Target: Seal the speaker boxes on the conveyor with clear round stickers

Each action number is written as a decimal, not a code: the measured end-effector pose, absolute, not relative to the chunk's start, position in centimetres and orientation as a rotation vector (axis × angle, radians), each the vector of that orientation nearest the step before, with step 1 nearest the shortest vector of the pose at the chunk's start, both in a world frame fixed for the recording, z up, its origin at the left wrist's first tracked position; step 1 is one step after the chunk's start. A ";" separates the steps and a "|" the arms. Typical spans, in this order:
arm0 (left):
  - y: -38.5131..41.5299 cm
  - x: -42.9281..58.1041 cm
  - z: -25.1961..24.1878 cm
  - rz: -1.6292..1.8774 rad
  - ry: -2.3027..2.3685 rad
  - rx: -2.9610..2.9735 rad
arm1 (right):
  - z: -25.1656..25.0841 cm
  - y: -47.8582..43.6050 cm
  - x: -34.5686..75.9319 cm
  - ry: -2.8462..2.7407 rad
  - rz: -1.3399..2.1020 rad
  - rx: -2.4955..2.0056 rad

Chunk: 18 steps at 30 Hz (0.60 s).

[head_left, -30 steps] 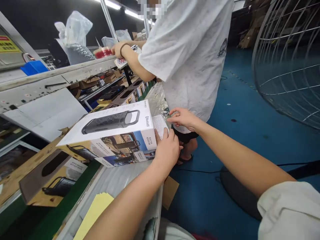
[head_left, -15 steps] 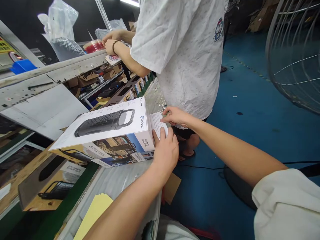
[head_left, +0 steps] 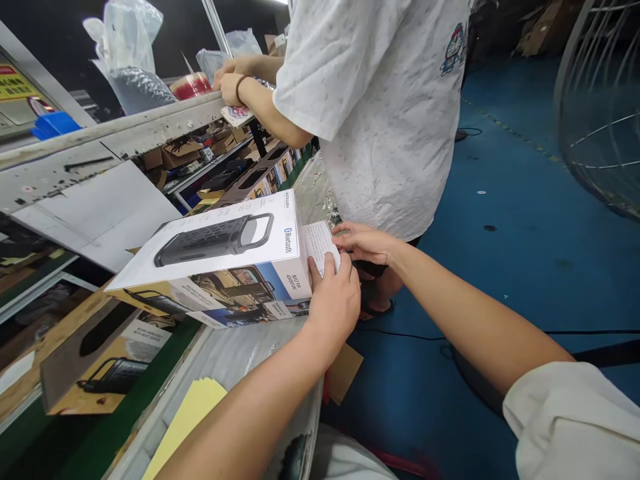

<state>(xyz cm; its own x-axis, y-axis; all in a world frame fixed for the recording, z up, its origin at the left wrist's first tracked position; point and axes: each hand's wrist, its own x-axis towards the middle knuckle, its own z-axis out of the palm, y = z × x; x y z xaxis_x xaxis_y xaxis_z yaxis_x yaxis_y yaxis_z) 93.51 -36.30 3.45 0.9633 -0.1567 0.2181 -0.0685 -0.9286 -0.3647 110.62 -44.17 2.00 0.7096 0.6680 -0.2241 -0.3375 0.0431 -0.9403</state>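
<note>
Left fingers [head_left: 316, 272] curl round the speaker box [head_left: 220, 247] edge; right fingers [head_left: 350, 230] seemingly pinch the leaflet [head_left: 320, 245]

In our grip, a white speaker box [head_left: 235, 233] shows a black speaker over blue and tan panels, with yellow paper [head_left: 187, 420] below.

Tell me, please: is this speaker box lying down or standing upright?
Lying down: the Bluetooth speaker box rests on its long side, picture face up, with the left hand against its end.
</note>
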 end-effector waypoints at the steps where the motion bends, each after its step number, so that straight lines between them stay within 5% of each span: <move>1: -36.3 93.5 3.5 -0.348 0.162 -2.758 | 1.6 -44.1 110.7 -0.299 0.804 -1.285; 18: -36.2 92.5 3.9 -0.389 0.254 -2.697 | 0.4 -42.8 108.7 -0.336 0.857 -1.333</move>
<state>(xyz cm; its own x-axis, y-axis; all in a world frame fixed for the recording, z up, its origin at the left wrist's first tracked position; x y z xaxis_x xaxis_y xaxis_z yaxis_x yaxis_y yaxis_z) 92.46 -36.16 3.89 0.9447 -0.2312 0.2326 -0.1192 -0.9028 -0.4133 108.68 -42.80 0.36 0.6614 0.7073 -0.2496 -0.3493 -0.0040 -0.9370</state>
